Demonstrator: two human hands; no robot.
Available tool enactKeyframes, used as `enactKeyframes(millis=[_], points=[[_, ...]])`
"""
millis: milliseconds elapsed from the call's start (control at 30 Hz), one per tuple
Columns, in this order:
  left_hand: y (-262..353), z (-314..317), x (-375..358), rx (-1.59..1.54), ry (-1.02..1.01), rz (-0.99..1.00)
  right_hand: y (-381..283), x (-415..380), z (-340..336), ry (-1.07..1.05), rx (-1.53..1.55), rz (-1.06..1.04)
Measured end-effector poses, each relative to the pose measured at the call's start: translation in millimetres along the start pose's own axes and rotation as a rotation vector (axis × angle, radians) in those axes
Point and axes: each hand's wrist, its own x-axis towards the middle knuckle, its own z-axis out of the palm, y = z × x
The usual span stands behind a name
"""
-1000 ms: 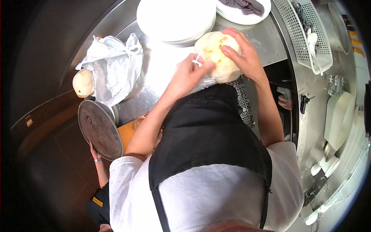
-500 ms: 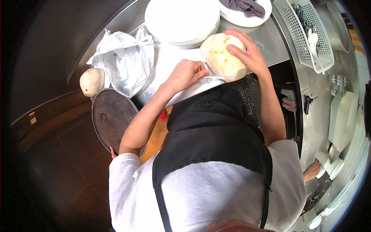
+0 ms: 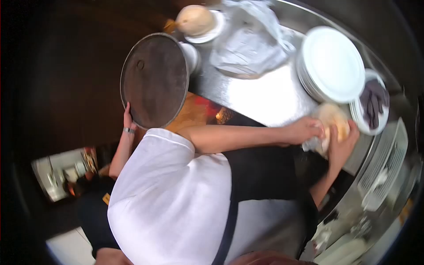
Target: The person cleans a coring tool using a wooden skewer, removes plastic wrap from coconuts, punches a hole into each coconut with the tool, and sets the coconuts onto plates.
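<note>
A pale, trimmed coconut (image 3: 333, 115) with a film of clear plastic wrap (image 3: 312, 144) about its lower side is at the counter's front edge, close to my body. My right hand (image 3: 344, 142) grips the coconut from the right, thumb on its front. On its left side my left hand (image 3: 305, 130) has its fingers closed at the plastic; motion blur softens the fingertips. A tall stack of white plates (image 3: 333, 64) stands just behind the coconut. Right of that is another stack of white plates (image 3: 374, 126) with a dark cloth (image 3: 374, 101) on it.
A white plastic bag (image 3: 254, 48) lies on the steel counter (image 3: 260, 99). Beyond it a second coconut (image 3: 194, 20) sits on a white dish (image 3: 216, 27). At left a co-worker's hand (image 3: 128, 118) holds a round dark tray (image 3: 154, 81). A white basket (image 3: 382, 168) stands at right.
My view and body have turned, so the counter now appears swung toward the right. Both hands stay at the coconut. More of the co-worker holding the tray shows.
</note>
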Motion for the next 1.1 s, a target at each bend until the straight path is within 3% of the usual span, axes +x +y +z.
enactKeyframes(millis=[33, 100, 133, 200, 233, 300, 400, 433, 500, 567, 600, 633, 700, 767, 867, 967, 1000, 1100], points=[[-0.6, -5.9, 4.6, -0.029, 0.047, 0.060, 16.5, 5.2, 3.3, -0.017, -0.018, 0.032], [-2.7, -6.1, 9.8, -0.271, 0.067, -0.083, 21.9, 7.6, 5.5, -0.028, -0.044, 0.088], [-4.3, -6.3, 19.5, -0.489, 0.111, -0.253, 26.6, 10.3, 6.2, -0.053, 0.035, 0.157], [-13.1, -8.1, 33.4, -0.574, 0.146, -0.300, 37.0, 10.0, 7.8, -0.077, 0.154, 0.333], [-16.5, -8.7, 42.0, -0.605, 0.147, -0.334, 48.0, 10.5, 11.4, -0.047, 0.214, 0.326], [-14.2, 0.5, 47.4, -0.608, 0.063, -0.310, 64.6, 5.1, 6.4, 0.010, 0.367, 0.326], [-3.2, -4.1, 45.6, -0.551, -0.126, -0.235, 100.8, -8.0, 5.2, -0.042, 0.794, 0.506], [8.5, -13.2, 40.2, -0.401, -0.173, -0.279, 112.7, -8.1, 7.5, -0.061, 0.929, 0.533], [31.4, -27.7, 30.6, 0.350, -0.160, -0.175, 101.9, -4.0, 10.8, -0.065, 0.841, 0.513], [11.3, -38.6, 31.8, 0.928, -0.090, 0.181, 102.7, 0.1, 15.3, -0.035, 0.748, 0.502], [8.9, -43.8, 34.0, 1.102, -0.093, 0.103, 108.9, 0.2, 14.7, 0.007, 0.633, 0.485], [9.2, -48.8, 36.8, 1.242, -0.002, 0.011, 95.1, 2.4, 8.6, -0.005, 0.728, 0.526], [16.5, -66.2, 36.0, 1.225, 0.134, 0.085, 75.3, 0.5, -3.5, 0.038, 0.564, 0.434], [24.6, -83.3, 34.1, 1.079, 0.122, 0.257, 68.4, -5.0, -7.0, 0.097, 0.519, 0.382], [30.5, -77.2, 20.8, 1.098, 0.168, 0.237, 16.8, -7.0, -25.6, 0.078, 0.635, 0.430], [7.3, -99.8, 17.8, 0.971, 0.238, 0.273, 1.3, -4.4, -34.7, -0.034, -0.013, 0.065], [-0.1, -110.4, 12.5, 0.923, 0.264, 0.154, -3.8, -7.0, -31.5, -0.074, -0.042, 0.080], [-10.1, -132.5, -6.0, 0.372, 0.412, -0.184, -3.8, -21.8, -19.8, -0.133, -0.038, 0.135]])
